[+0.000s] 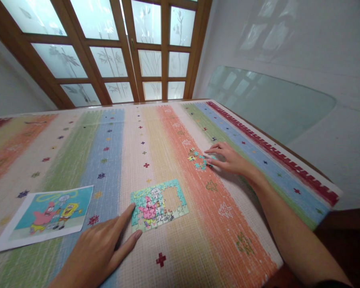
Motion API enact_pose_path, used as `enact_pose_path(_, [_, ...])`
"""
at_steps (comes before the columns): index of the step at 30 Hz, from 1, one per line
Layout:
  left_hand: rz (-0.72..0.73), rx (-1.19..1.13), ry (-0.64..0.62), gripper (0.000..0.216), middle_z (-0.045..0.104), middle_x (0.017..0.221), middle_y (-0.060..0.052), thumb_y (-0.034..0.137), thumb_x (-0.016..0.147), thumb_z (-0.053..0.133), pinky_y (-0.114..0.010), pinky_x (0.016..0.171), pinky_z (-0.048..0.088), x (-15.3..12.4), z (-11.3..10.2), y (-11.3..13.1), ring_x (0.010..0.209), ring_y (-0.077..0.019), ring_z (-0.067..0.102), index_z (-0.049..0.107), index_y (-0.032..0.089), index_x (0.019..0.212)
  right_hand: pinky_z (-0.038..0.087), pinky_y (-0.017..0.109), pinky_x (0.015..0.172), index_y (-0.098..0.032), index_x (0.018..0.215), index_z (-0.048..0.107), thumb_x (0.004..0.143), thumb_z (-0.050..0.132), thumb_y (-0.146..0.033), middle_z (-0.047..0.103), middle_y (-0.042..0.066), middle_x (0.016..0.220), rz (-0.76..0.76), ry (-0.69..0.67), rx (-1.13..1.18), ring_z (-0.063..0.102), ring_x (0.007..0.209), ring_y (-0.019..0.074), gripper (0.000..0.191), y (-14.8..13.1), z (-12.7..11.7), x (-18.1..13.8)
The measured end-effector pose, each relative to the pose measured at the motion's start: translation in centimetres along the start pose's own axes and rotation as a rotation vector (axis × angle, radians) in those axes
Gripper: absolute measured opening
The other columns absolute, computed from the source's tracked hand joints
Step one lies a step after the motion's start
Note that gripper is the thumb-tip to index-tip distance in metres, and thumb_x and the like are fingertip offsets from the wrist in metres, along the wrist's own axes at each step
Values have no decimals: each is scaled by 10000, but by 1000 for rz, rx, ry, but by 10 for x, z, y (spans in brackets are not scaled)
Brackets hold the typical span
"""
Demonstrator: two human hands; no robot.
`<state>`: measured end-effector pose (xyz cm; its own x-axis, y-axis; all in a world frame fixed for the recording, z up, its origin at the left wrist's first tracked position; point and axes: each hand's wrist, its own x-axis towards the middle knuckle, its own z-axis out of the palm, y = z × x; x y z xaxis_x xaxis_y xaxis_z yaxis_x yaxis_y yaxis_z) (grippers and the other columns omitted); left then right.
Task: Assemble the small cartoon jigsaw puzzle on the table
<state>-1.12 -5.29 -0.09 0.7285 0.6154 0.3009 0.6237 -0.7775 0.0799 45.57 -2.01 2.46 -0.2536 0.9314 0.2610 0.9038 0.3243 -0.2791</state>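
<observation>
A jigsaw puzzle (148,210) lies flat on the striped cloth, its frame joined and cartoon figures in pink, teal and yellow on its left part. Inside it, at the right, a gap shows the cloth. My left hand (99,246) rests at the puzzle's left edge, with thumb and index finger stretched apart against it. Farther off to the right, several loose puzzle pieces (200,165) are scattered on an orange stripe. Over their right side is my right hand (228,159), fingers apart, the fingertips at the pieces and covering some of them.
A printed reference picture (60,212) of the same cartoon figures lies left of my left hand. The striped tablecloth (105,140) covers the table. Wooden glazed doors (132,52) stand beyond the far edge, and a white wall (288,44) is at the right.
</observation>
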Motion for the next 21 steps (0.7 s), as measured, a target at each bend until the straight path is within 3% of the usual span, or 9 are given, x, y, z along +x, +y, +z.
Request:
enact_pose_path(4, [23,18,18,531,797,874,-39,520,1057,387,-309,618,603,1,-1,1,691,-225,772,455,164,1445,429,549,1059,-252,1277,677,1005,549,-478,564,134,1352,-123,-1,-99,539,1189,324,376,-31,13,5])
enact_pose_path(9, [42,50,31,513,799,885,-47,522,1064,364,-310,616,608,2,-2,1,691,-223,774,453,166,1422,443,553,1044,-228,1323,646,1013,554,-494,528,136,1432,-119,-54,-203,496,1210,354,419,-52,24,5])
enact_pose_path(14, [49,68,23,517,801,892,-62,523,1073,330,-316,608,611,4,-2,3,687,-224,775,448,150,1412,447,531,1038,-238,1337,634,1010,556,-511,547,128,1407,-121,-67,-175,501,1205,347,433,-50,25,6])
enact_pose_path(21, [49,59,22,509,799,882,-61,516,1072,341,-323,617,614,4,-3,3,683,-232,772,466,149,1403,430,526,1043,-264,1312,629,1022,505,-434,598,114,1328,-23,44,-141,534,1187,325,358,-29,27,7])
